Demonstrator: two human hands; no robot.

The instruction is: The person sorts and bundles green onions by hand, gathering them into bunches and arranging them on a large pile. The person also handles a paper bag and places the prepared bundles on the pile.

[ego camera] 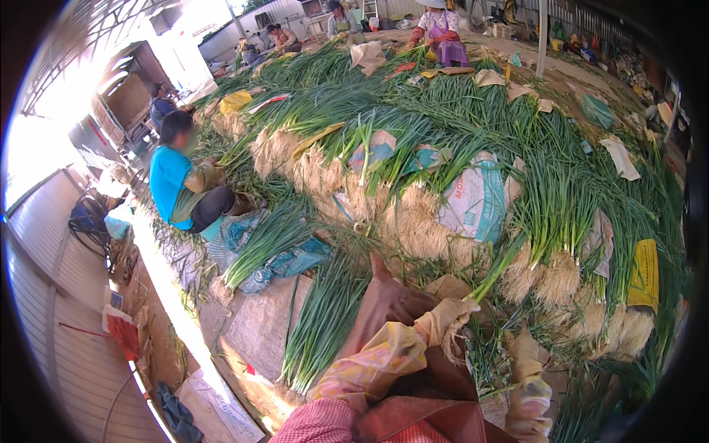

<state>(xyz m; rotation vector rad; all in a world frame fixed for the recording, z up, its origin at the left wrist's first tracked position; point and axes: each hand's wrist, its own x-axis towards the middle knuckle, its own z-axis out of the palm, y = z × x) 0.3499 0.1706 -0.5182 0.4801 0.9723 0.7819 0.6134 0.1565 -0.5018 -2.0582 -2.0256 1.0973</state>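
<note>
My left hand (447, 317), in a tan work glove, is closed around a few green onion stalks (494, 276). Their leaves point up and right, and pale roots (455, 344) hang below the glove. My right hand (523, 354), gloved too, is lower right beside loose green leaves (484, 354); its finger position is unclear. A brown apron (382, 310) covers my lap. At my left lies a bundle of green onions (329, 321), roots towards me. Ahead stands a row of rooted green onions (559, 232), with thick pale roots (426, 221) facing me.
A woven sack (476, 199) leans on the heap. Left of it, a person in a blue shirt (171, 171) sits by another onion bundle (271, 238) on a patterned cloth (288, 266). Further back, a person in a purple apron (447, 50) handles leaves. A metal post (543, 39) stands behind.
</note>
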